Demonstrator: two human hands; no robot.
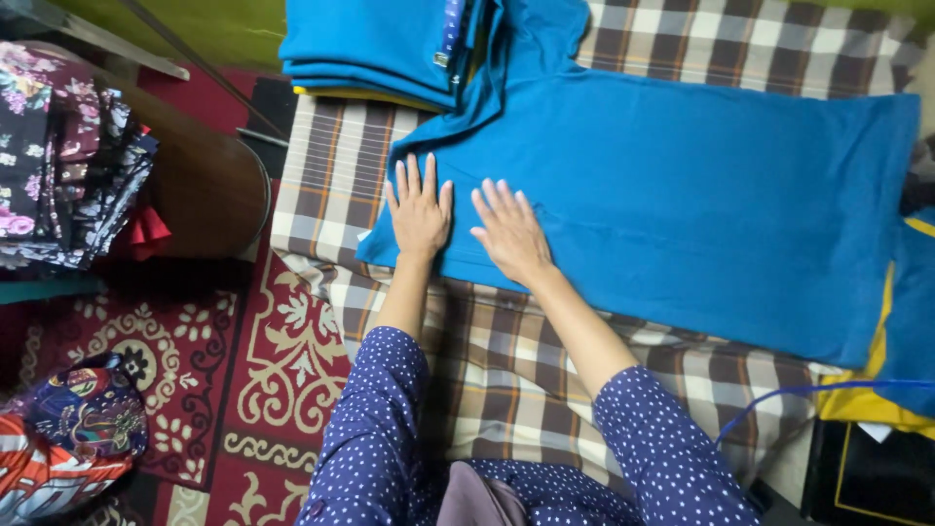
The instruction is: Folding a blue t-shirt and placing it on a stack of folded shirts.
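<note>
Pressing down flat, the left hand [420,212] and the right hand [510,234] are lying side by side with fingers spread, gripping nothing. Both are resting on the near left corner of the blue shirt [701,205]. It is stretching long to the right across the checked worktop [506,360]. Past the fingertips, folded blue clothes [365,44] are sitting in a pile.

A spread garment [701,205] lies on the cloth-covered surface [506,360], both hands [421,214] flat side by side on its nine-o'clock end, a folded stack [375,44] at eleven o'clock, the rug [263,360] at eight.
</note>
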